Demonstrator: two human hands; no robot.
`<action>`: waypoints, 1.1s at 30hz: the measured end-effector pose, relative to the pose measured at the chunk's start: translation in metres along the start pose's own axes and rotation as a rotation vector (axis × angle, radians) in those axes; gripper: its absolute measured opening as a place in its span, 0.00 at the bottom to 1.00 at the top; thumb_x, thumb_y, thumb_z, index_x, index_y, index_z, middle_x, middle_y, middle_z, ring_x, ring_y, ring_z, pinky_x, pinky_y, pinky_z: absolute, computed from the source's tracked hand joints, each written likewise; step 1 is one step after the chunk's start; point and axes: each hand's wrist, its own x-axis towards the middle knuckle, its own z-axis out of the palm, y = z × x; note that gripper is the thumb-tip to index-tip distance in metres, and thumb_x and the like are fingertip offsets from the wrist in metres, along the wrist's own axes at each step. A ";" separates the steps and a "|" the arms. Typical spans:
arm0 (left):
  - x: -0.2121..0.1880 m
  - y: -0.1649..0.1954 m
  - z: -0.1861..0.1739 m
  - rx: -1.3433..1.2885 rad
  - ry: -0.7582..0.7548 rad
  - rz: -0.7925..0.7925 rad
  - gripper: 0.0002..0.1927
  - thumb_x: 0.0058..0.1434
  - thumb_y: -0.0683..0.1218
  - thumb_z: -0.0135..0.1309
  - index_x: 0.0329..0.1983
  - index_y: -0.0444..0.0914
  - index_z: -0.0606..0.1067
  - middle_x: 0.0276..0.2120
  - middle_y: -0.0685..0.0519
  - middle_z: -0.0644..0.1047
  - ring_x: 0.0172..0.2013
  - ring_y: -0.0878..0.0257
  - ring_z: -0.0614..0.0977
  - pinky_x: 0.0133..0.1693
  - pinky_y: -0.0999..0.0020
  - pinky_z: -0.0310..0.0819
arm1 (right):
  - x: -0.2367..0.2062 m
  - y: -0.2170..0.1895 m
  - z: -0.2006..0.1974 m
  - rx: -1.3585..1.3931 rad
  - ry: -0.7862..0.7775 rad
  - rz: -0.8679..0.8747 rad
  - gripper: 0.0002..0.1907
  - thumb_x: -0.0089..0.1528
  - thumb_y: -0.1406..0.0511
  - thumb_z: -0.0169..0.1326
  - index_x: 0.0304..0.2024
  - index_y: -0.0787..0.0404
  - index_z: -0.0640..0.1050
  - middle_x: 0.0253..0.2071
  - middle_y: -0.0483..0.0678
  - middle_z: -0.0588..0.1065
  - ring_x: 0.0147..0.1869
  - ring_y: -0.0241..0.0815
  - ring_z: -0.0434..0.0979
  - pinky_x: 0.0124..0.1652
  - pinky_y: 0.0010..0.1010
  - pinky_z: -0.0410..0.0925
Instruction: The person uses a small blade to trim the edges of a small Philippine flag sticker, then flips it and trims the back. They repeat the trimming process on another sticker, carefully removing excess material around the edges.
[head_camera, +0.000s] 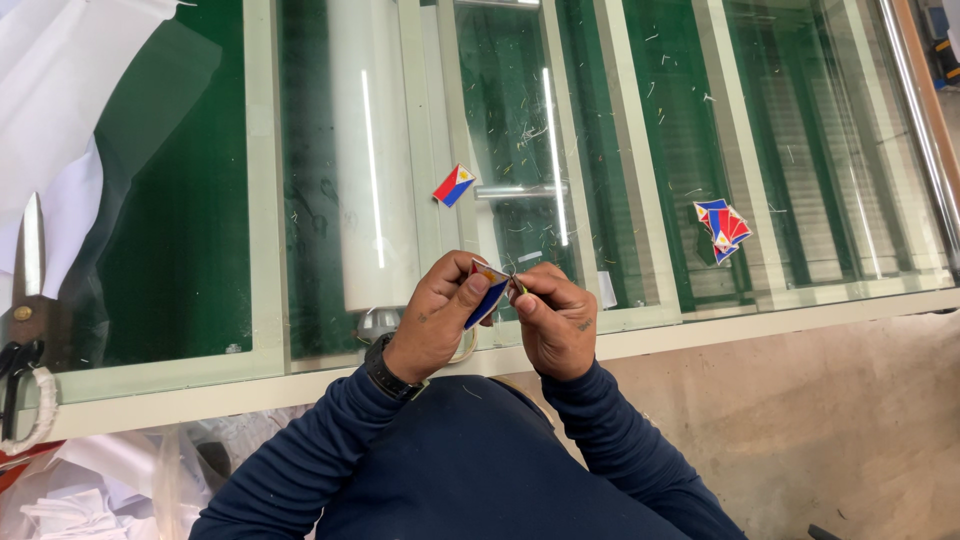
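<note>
just over the near edge of the glass surface (640, 345), the left hand (432, 318) pinches a small red, blue and white flag patch (488, 292) between thumb and fingers, while the right hand (556, 318) is closed on something thin at the patch's right edge; what it grips is too small to make out. both hands sit above the pale rim of the surface, with the person's dark blue sleeves below. open glass lies ahead of the hands: a single flag patch (454, 185) lies well apart toward the middle, and a small pile of flag patches (723, 229) lies off to the right. at the left edge, scissors (30, 290) lie on white fabric (50, 120), partly cut off by the frame. part of the held patch is hidden behind the left thumb.
</note>
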 end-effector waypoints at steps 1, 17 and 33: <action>0.000 0.000 0.000 0.002 -0.004 0.006 0.15 0.74 0.53 0.48 0.49 0.36 0.70 0.37 0.54 0.76 0.34 0.70 0.74 0.39 0.72 0.74 | 0.000 0.001 0.000 0.001 0.001 0.004 0.13 0.66 0.69 0.61 0.49 0.73 0.80 0.42 0.51 0.75 0.42 0.36 0.72 0.41 0.26 0.65; 0.000 0.000 0.001 0.002 -0.003 0.000 0.14 0.74 0.52 0.48 0.49 0.36 0.70 0.36 0.54 0.76 0.34 0.70 0.74 0.38 0.72 0.74 | -0.001 0.002 -0.003 -0.028 -0.013 -0.012 0.14 0.66 0.68 0.62 0.50 0.73 0.80 0.42 0.52 0.76 0.39 0.35 0.71 0.38 0.26 0.64; -0.003 0.022 0.006 0.337 0.060 0.044 0.13 0.71 0.48 0.53 0.49 0.33 0.77 0.38 0.53 0.80 0.38 0.71 0.79 0.42 0.76 0.76 | 0.025 -0.061 -0.009 -0.622 -0.158 -0.008 0.17 0.60 0.64 0.62 0.47 0.68 0.83 0.40 0.48 0.76 0.43 0.36 0.74 0.44 0.26 0.67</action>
